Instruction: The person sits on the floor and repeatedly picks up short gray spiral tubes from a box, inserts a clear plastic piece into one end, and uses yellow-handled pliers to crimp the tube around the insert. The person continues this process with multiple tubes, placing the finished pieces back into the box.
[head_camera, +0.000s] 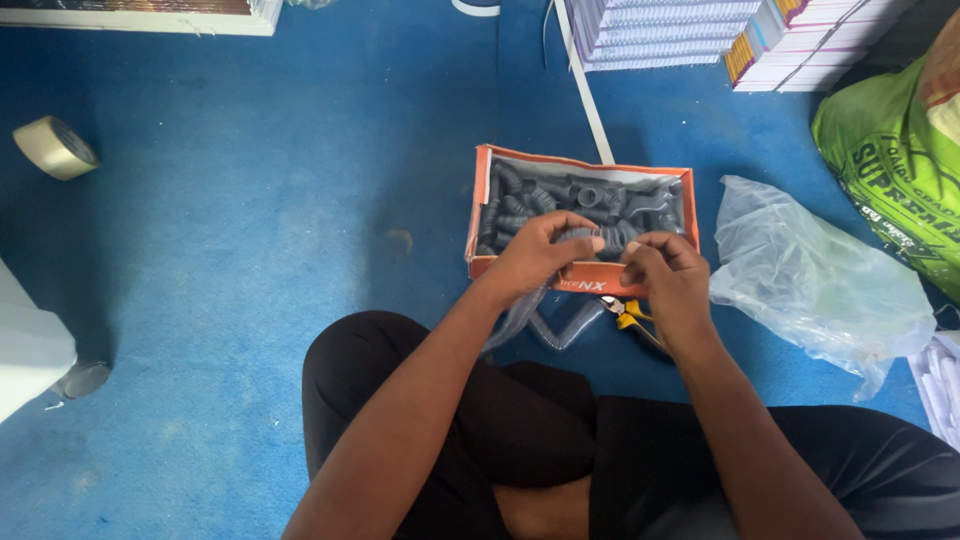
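Note:
My left hand (535, 255) and my right hand (672, 280) meet in front of an orange cardboard box (580, 277) on the blue floor. Both hands grip a grey corrugated hose (578, 233) that sits in thin clear plastic wrap; its lower loop (560, 330) hangs below my hands. The box is filled with several more grey corrugated hoses (585, 200). A pair of yellow-handled pliers (632, 317) lies on the floor just under my right hand.
A crumpled clear plastic bag (815, 280) lies right of the box. A green sack (895, 170) is at far right. Stacked books (700, 35) stand at the top. A tape roll (55, 148) lies far left. My crossed legs (520, 430) fill the bottom.

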